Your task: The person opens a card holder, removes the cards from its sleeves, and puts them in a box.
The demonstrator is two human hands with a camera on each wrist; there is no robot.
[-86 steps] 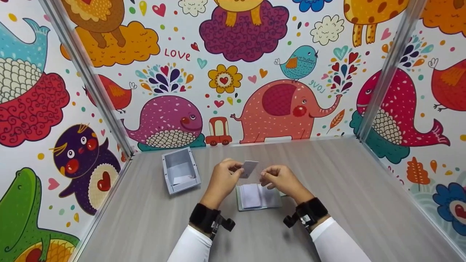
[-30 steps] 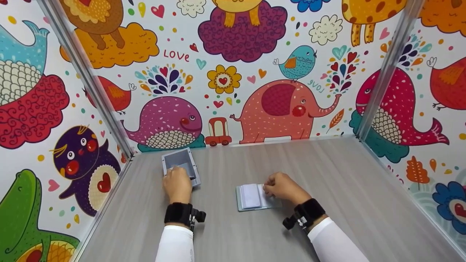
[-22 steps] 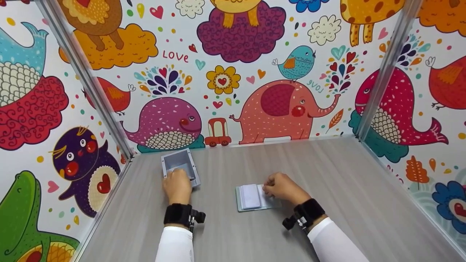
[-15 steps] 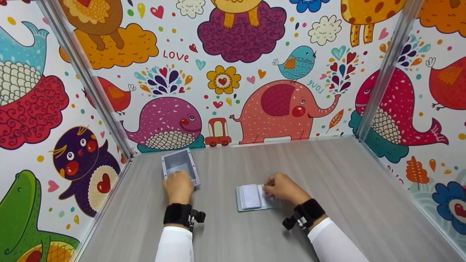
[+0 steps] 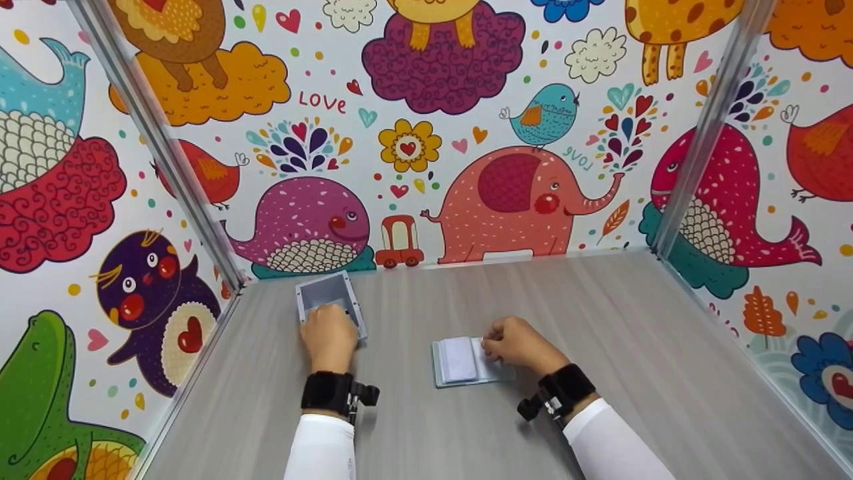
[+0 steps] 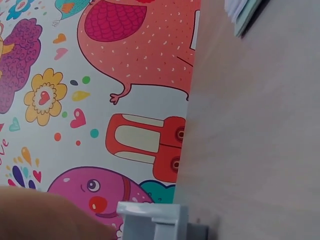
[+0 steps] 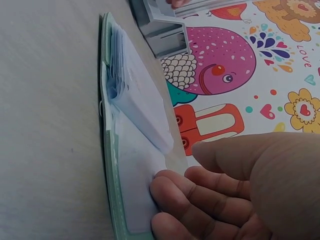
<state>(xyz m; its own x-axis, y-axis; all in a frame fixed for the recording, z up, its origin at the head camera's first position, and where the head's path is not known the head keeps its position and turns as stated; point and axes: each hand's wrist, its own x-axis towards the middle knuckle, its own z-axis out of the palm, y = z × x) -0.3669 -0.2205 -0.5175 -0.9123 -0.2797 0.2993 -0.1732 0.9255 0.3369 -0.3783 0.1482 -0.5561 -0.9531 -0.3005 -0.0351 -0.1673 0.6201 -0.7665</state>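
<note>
My left hand point(image 5: 329, 337) reaches down into a grey open-topped box point(image 5: 328, 278) at the back left. Its fingers are hidden below the knuckles, and I cannot tell whether they grip anything. A small card album point(image 5: 460, 360) with a pale green cover lies open in the middle of the table, its whitish sleeves bunched on the left side. Over the album's right page sits my right hand point(image 5: 518, 341). In the right wrist view its fingers point(image 7: 172, 192) are loosely curled, with fingertips at the page point(image 7: 137, 185) and the thumb apart from them.
The wood-grain table point(image 5: 413, 433) runs back to a wall point(image 5: 406, 80) printed with cartoon animals. Metal posts stand at the left and right corners of the booth. The box is close to the back wall.
Earlier my left hand held a card above the album; it has since moved left into the box and shifts slightly there. My right hand has come down onto the right page and stays.
</note>
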